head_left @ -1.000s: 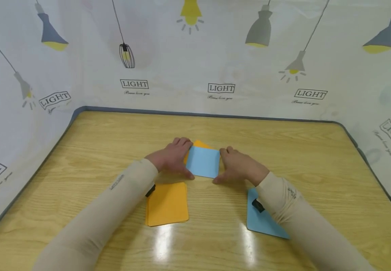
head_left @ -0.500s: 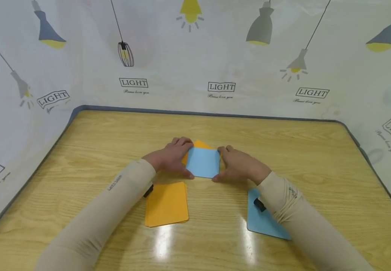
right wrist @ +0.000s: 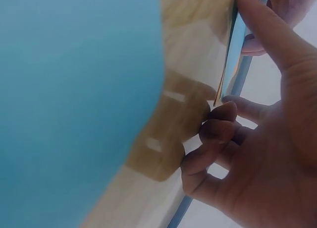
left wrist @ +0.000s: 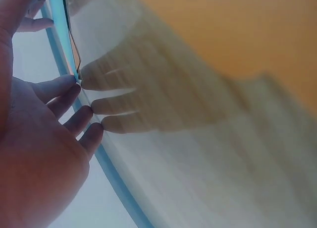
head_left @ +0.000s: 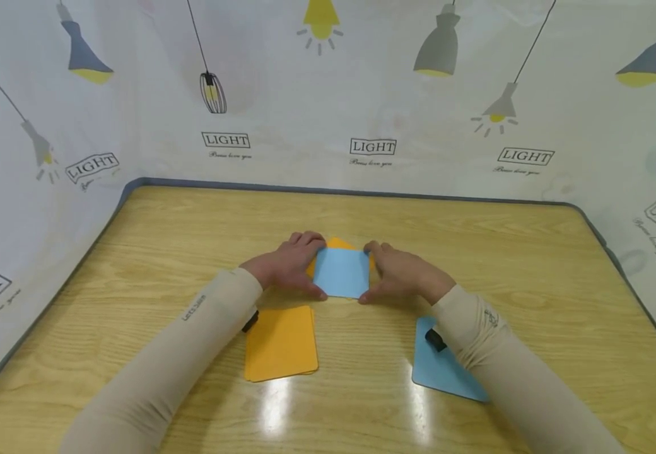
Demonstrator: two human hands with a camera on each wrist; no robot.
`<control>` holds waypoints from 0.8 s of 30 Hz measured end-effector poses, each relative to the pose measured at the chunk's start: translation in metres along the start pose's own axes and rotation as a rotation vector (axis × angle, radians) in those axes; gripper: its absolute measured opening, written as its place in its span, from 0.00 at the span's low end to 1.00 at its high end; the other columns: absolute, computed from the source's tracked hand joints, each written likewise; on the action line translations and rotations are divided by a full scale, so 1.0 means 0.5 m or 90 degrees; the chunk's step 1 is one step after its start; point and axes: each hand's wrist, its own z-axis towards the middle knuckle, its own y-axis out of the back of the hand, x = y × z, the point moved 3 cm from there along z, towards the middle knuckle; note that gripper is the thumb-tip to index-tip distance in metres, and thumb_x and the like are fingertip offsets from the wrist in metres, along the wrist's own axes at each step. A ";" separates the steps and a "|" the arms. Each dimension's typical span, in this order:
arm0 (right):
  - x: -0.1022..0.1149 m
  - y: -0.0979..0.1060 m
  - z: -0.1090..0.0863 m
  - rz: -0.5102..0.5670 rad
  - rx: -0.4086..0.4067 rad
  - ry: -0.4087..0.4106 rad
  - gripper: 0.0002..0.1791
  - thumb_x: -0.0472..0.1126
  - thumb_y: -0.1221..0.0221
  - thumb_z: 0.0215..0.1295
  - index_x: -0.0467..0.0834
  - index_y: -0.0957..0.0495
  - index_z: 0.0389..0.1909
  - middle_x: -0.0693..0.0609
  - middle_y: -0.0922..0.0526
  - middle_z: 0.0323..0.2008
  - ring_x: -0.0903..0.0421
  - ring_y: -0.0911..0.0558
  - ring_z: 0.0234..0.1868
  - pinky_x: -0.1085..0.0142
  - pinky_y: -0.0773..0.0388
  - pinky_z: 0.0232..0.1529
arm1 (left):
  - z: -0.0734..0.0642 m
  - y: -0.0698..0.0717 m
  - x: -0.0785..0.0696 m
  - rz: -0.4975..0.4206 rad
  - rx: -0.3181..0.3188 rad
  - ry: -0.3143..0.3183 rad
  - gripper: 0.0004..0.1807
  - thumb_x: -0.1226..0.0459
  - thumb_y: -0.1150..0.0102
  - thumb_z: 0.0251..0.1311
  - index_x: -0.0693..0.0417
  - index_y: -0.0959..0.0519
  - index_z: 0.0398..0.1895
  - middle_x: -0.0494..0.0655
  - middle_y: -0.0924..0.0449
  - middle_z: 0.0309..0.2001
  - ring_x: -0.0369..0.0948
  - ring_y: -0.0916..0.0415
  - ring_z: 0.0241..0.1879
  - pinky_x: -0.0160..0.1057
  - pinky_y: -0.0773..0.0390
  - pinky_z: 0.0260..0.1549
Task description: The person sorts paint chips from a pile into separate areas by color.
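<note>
In the head view a light blue square card [head_left: 342, 272] lies over an orange card [head_left: 339, 243], whose corner juts out beyond the far edge. My left hand [head_left: 286, 265] spans the blue card's left side, thumb at the near corner and fingers at the far one. Mirroring it, my right hand [head_left: 403, 275] frames the right side the same way. Both wrist views show the blue card [left wrist: 59, 27] nearly edge-on, with fingertips [right wrist: 225, 111] right at its corner and a thin orange layer beneath.
A small stack of orange cards [head_left: 281, 343] lies near my left forearm. A larger blue card or stack [head_left: 441, 369] sits partly under my right forearm. The wooden table [head_left: 362, 403] is ringed at the back and sides by a lamp-printed white sheet [head_left: 294, 94].
The hands stay at both sides of the blue card with only tiny shifts. The orange corner behind it shows slightly more on the right.
</note>
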 end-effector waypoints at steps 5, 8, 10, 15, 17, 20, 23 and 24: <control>-0.001 0.000 -0.005 0.027 -0.002 0.001 0.55 0.61 0.27 0.48 0.40 0.45 0.69 0.41 0.29 0.53 0.48 0.25 0.43 0.52 0.27 0.50 | 0.000 -0.003 0.000 -0.007 0.004 0.004 0.57 0.43 0.26 0.47 0.60 0.44 0.73 0.52 0.50 0.72 0.51 0.52 0.68 0.50 0.43 0.65; -0.001 0.002 -0.008 0.038 -0.002 0.000 0.55 0.61 0.27 0.47 0.41 0.46 0.68 0.41 0.29 0.52 0.48 0.25 0.42 0.53 0.26 0.49 | -0.001 -0.003 0.000 -0.005 0.004 0.002 0.57 0.43 0.26 0.47 0.60 0.45 0.73 0.52 0.50 0.72 0.51 0.52 0.68 0.50 0.44 0.65; -0.002 0.002 -0.008 0.044 -0.001 0.001 0.55 0.61 0.27 0.48 0.41 0.47 0.68 0.41 0.29 0.52 0.48 0.24 0.42 0.53 0.26 0.48 | -0.001 -0.001 0.000 -0.005 0.005 0.002 0.56 0.43 0.27 0.48 0.61 0.45 0.73 0.53 0.51 0.73 0.51 0.52 0.68 0.50 0.44 0.65; -0.003 0.001 -0.006 0.042 0.001 0.002 0.57 0.61 0.27 0.49 0.40 0.49 0.70 0.40 0.31 0.57 0.47 0.24 0.46 0.51 0.27 0.51 | -0.001 0.001 0.000 -0.009 0.010 0.006 0.55 0.44 0.28 0.50 0.61 0.45 0.73 0.52 0.51 0.73 0.51 0.52 0.68 0.50 0.45 0.66; -0.003 0.002 -0.005 0.029 0.003 0.001 0.58 0.62 0.28 0.49 0.40 0.49 0.72 0.39 0.32 0.61 0.46 0.25 0.51 0.50 0.28 0.54 | -0.001 0.002 0.000 -0.011 0.011 0.007 0.55 0.44 0.28 0.50 0.61 0.45 0.73 0.52 0.51 0.73 0.51 0.53 0.68 0.50 0.45 0.66; -0.002 0.002 -0.004 0.006 0.007 0.006 0.60 0.63 0.29 0.50 0.38 0.49 0.74 0.37 0.34 0.64 0.45 0.26 0.57 0.49 0.31 0.58 | 0.000 0.002 0.000 -0.009 0.011 0.003 0.55 0.45 0.28 0.51 0.61 0.45 0.74 0.53 0.51 0.73 0.51 0.53 0.69 0.50 0.45 0.66; -0.001 0.002 -0.003 -0.018 0.009 0.014 0.58 0.64 0.30 0.51 0.36 0.46 0.73 0.37 0.33 0.64 0.44 0.27 0.59 0.49 0.32 0.59 | 0.000 0.001 0.001 -0.010 0.013 0.002 0.55 0.45 0.28 0.51 0.61 0.45 0.74 0.53 0.52 0.74 0.51 0.53 0.69 0.50 0.45 0.66; -0.001 0.002 -0.003 -0.023 0.008 0.016 0.58 0.64 0.30 0.51 0.36 0.46 0.73 0.37 0.33 0.64 0.44 0.27 0.59 0.49 0.32 0.60 | 0.000 0.000 0.001 -0.009 0.013 0.001 0.55 0.45 0.28 0.51 0.61 0.45 0.74 0.53 0.52 0.74 0.51 0.53 0.69 0.50 0.45 0.66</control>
